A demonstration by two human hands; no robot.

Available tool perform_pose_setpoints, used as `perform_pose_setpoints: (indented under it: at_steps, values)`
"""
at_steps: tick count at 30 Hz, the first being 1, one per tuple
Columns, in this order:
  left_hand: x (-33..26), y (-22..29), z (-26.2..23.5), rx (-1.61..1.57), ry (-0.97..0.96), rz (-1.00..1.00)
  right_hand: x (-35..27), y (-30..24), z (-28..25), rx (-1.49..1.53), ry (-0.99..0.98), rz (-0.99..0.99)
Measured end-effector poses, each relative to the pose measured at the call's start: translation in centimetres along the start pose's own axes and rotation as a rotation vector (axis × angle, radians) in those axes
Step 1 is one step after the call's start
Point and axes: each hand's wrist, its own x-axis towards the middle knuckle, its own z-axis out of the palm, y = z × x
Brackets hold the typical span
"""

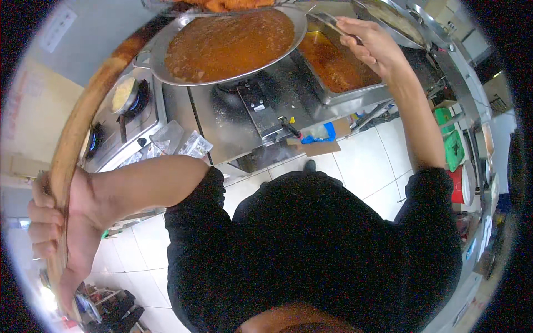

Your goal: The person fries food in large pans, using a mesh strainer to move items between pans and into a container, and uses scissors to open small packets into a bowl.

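My left hand (69, 227) is wrapped round a long wooden handle (91, 105). It slants up to the top edge, where a heap of orange food (239, 4) sits above the far rim of a wide metal wok (158, 69). What bears that food is mostly cut off. Brown-orange liquid (233, 44) with pale specks fills the wok. Right of the wok, my right hand (371, 47) closes on a narrow flat metal tool (328, 21), its kind unclear. Below that hand lies a rectangular metal tray (355, 95) of reddish-brown oily liquid.
On the left, a gas stove (152, 119) with a lit blue flame carries a small pan (133, 100) of pale food. Clear packets (195, 145) lie near the counter's edge. An open cardboard box (323, 147) stands below the counter; a red tub (459, 183) is at the right.
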Motion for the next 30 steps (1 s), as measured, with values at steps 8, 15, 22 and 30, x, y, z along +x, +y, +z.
perform_pose_setpoints:
  at_steps: [8,15,22,30]
  values:
    - [-1.0,-1.6,5.7,-0.136,0.119,-0.016,-7.2,-2.8,-6.0,-0.074,0.318,-0.137]
    - [-10.2,4.6,10.7,-0.336,0.175,-0.209,-16.6,-1.0,-15.2,-0.293,0.334,-0.015]
    - [-18.7,12.3,15.5,-0.235,0.245,-0.363,-22.3,5.1,-22.5,-0.206,0.197,0.201]
    - [-24.6,11.3,19.5,-0.254,0.199,-0.444,-21.1,13.0,-26.4,-0.028,0.092,0.35]
